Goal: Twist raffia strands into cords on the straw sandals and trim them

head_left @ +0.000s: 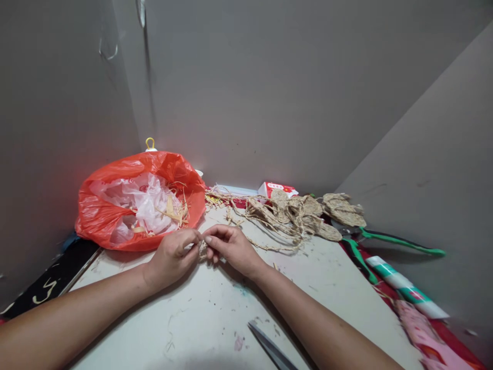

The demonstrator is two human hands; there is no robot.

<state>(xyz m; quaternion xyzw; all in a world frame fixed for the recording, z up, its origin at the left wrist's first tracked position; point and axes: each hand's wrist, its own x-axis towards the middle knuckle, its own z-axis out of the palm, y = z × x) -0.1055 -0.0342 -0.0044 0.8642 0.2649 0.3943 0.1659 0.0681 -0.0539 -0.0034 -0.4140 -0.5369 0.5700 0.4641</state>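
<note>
Close together over the middle of the white table, my two hands meet at a small piece of braided straw cord (203, 251). My left hand (174, 258) pinches it from the left with thumb and fingers. From the right, my right hand (234, 251) grips it, thumb tip pressed near the left fingertips. The fingers cover most of the piece. Behind my right hand, a twisted straw strand (275, 248) runs toward a heap of coiled straw pieces (295, 211). Whether it joins the held piece is hidden.
An open red plastic bag (111, 239) with straw scraps stands at the back left. Dark scissor blades (271, 348) lie near the front. Green-handled pliers (400, 241), a green-and-white tube (408, 288) and pink cloth (427, 334) line the right edge. Grey walls (239, 92) enclose the table.
</note>
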